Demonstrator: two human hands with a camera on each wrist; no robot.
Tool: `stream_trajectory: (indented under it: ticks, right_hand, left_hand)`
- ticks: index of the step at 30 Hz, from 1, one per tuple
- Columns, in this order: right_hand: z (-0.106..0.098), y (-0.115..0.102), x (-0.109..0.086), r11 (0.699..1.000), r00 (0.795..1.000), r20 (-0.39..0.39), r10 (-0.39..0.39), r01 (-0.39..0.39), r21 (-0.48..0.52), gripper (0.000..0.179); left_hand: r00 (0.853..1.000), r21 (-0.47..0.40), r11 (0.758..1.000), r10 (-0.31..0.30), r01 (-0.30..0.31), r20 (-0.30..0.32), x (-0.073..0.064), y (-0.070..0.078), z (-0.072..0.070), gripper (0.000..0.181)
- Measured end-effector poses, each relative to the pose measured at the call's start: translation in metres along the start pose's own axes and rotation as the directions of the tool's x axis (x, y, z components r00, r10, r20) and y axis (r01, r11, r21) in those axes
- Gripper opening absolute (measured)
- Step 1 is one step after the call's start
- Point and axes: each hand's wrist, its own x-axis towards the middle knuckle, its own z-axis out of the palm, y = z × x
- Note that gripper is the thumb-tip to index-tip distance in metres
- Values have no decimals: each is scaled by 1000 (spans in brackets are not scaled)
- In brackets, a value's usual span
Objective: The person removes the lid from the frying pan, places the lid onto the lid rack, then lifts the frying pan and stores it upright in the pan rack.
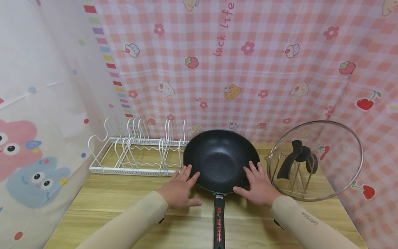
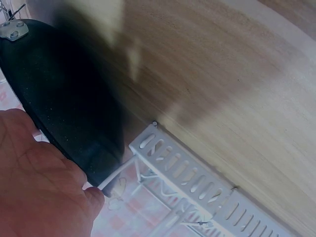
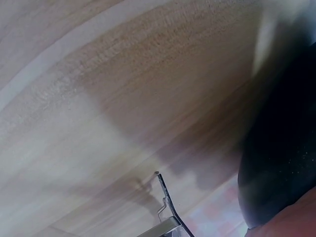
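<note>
A black wok [image 1: 220, 162] sits on the wooden table, its long handle [image 1: 219, 221] with red lettering pointing toward me. At the wok's left rim is my left hand [image 1: 181, 188], fingers spread and fairly straight. My right hand [image 1: 258, 186] lies against the right rim in much the same way. The left wrist view shows the wok's dark outer side [image 2: 64, 98] beside the left hand [image 2: 44, 182]. In the right wrist view only an edge of the right hand [image 3: 291, 219] shows, next to the wok [image 3: 281, 148].
A white wire dish rack [image 1: 136, 171] stands left of the wok. On the right, a glass lid [image 1: 339, 155] with a black knob leans upright in a metal stand [image 1: 298, 192]. Patterned cloth [image 1: 217, 86] hangs behind the wooden table [image 1: 124, 200].
</note>
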Motion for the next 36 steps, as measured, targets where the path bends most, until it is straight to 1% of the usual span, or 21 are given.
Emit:
stream_trajectory:
  ticks: [5, 12, 21, 36]
  right_hand:
    - [1, 4, 2, 1000, 1000, -3, 3, -3, -5, 105]
    - [1, 6, 4, 1000, 1000, -18, -6, 5, -7, 103]
    - [-1, 7, 6, 1000, 1000, -1, -11, 11, -2, 104]
    - [-5, 6, 6, 1000, 1000, 4, -13, 13, -4, 102]
  left_hand:
    - [1000, 8, 1000, 2, -2, 5, -1, 1, 1, 102]
    - [1000, -5, 1000, 8, -8, -6, -3, 3, -1, 102]
    - [1000, 7, 1000, 20, -20, -18, -5, 3, 0, 102]
    - [1000, 2, 1000, 8, -8, 0, -9, 7, 0, 102]
